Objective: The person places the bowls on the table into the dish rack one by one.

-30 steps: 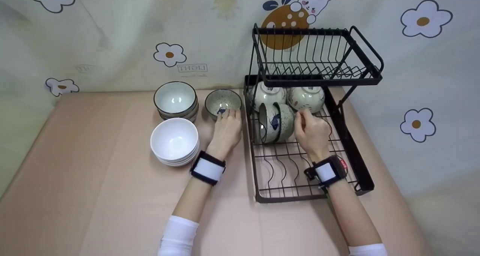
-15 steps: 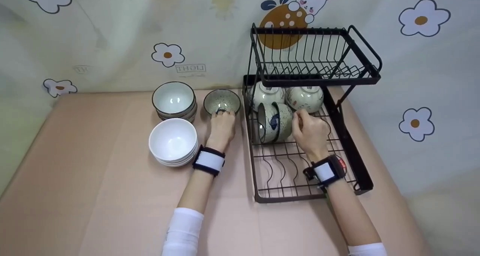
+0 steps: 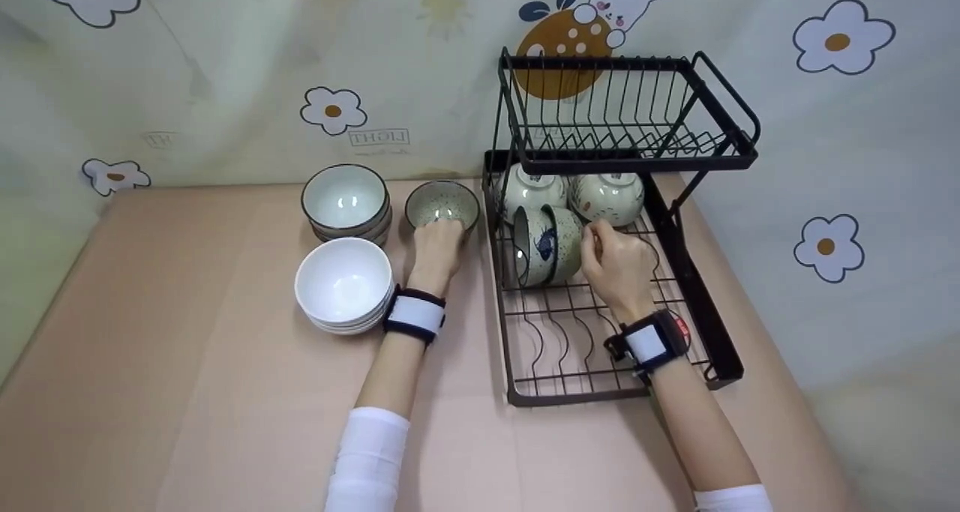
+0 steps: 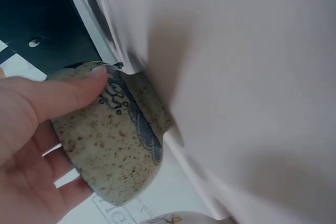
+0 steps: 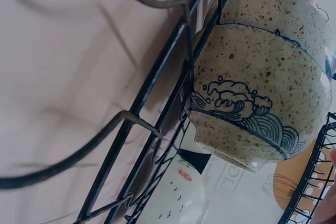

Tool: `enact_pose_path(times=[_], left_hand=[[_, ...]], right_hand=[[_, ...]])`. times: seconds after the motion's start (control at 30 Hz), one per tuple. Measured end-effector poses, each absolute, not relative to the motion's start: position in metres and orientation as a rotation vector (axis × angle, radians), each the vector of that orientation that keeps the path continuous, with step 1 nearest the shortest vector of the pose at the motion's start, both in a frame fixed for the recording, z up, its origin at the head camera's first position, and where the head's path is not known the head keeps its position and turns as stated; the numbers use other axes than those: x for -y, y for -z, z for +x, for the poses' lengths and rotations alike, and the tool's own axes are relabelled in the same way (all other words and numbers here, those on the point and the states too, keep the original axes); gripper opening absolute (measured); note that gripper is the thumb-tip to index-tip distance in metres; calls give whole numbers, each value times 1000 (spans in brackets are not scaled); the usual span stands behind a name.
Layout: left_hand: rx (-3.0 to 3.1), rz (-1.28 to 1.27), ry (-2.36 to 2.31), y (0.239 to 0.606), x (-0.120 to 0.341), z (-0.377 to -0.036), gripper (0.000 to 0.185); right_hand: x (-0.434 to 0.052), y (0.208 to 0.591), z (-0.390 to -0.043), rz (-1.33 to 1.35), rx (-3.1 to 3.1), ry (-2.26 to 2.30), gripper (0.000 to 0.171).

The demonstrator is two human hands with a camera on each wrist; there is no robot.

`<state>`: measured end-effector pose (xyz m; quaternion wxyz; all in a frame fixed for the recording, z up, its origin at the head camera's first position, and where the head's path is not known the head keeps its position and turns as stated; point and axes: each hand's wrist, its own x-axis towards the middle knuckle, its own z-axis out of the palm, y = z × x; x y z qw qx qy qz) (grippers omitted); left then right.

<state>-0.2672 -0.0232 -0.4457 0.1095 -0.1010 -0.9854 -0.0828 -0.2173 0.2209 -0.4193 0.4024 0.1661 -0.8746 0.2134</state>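
My left hand (image 3: 436,253) grips a speckled bowl (image 3: 441,201) standing on the table left of the rack. In the left wrist view the thumb lies on the outside of this speckled bowl (image 4: 105,145), with the other fingers behind its rim. My right hand (image 3: 621,264) hangs over the lower rack (image 3: 592,396), fingers loosely curled and holding nothing. Just left of it, two nested speckled bowls (image 3: 546,246) stand on their sides; the right wrist view shows a blue wave pattern on the nearer one (image 5: 252,77), with a finger (image 5: 326,198) apart from its foot.
Behind, two pale bowls (image 3: 534,191) (image 3: 609,197) lean under the rack's upper tier (image 3: 637,164). On the table (image 3: 187,287) stand a stack of dark-rimmed bowls (image 3: 346,197) and a stack of white bowls (image 3: 343,281). A patterned curtain (image 3: 225,62) hangs behind.
My left hand has shifted slightly left, its fingers going from straight over the bowl's rim to bent down inside it. The right hand stays in place beside the nested bowls.
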Motion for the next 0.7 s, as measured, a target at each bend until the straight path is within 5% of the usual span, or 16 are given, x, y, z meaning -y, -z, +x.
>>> enact_pose_path(times=[0.7], left_hand=[[2603,-401,129,412,39,-222,12]], right_hand=[[-221,419,-217,359,2279,-520,16]])
